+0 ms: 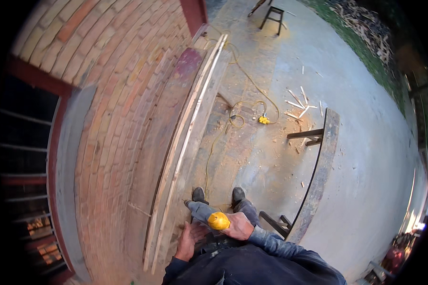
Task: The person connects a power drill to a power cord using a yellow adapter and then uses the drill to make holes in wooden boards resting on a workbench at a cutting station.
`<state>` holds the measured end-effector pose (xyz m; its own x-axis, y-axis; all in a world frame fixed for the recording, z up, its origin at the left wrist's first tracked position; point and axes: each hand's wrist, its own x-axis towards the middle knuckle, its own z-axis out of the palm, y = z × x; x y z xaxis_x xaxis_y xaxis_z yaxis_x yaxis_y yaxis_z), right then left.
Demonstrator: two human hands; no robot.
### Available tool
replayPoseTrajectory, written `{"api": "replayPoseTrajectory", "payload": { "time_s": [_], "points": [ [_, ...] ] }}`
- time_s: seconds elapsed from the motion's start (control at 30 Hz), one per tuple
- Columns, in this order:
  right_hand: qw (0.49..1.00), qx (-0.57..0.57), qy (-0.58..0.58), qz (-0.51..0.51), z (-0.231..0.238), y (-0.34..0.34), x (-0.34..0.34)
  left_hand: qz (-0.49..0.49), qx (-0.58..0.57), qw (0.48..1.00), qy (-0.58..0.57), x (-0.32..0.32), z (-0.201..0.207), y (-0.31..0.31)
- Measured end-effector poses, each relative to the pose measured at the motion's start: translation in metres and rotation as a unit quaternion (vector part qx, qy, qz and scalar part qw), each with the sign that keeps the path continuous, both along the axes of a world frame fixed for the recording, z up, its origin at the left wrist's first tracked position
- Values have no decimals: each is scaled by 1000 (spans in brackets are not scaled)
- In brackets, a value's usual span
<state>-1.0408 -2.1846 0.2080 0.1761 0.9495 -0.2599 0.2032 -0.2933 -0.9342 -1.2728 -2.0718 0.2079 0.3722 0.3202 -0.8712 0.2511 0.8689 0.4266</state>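
My right hand [240,226] is wrapped round a power drill [202,212] with a yellow rear end and a greyish body. The drill is held in front of my waist, its narrow front end pointing forward and to the left, toward the long bench. Lower and to the left, my left hand [189,238] is open, its fingers stretched out beneath the drill; whether they touch it I cannot tell. Long narrow wooden strips [186,121] lie lengthwise along the bench [205,110] on my left.
A brick wall [104,137] runs along the left. On the right stands a narrow bench [321,183]. A yellow cord [252,81] winds over the floor to a yellow socket block [264,119]. Wood offcuts [297,102] and shavings lie around. A small stool [273,18] stands farther off.
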Motion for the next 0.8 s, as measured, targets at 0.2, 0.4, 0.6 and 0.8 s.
{"api": "replayPoseTrajectory", "payload": {
  "time_s": [0.2, 0.4, 0.6, 0.8],
  "points": [
    [979, 3, -21, 203, 19, -11, -75, 227, -78, 959, -149, -60, 25, -49],
    [943, 38, -145, 296, 36, -31, -161, 223, -155, 957, -103, -156, 14, -79],
    [930, 45, -225, 288, 86, -40, -297, 231, -155, 931, -235, -288, 34, -99],
    [824, 127, -367, 413, 145, -32, -416, 278, -53, 920, -270, -417, 43, -142]
  ]
}}
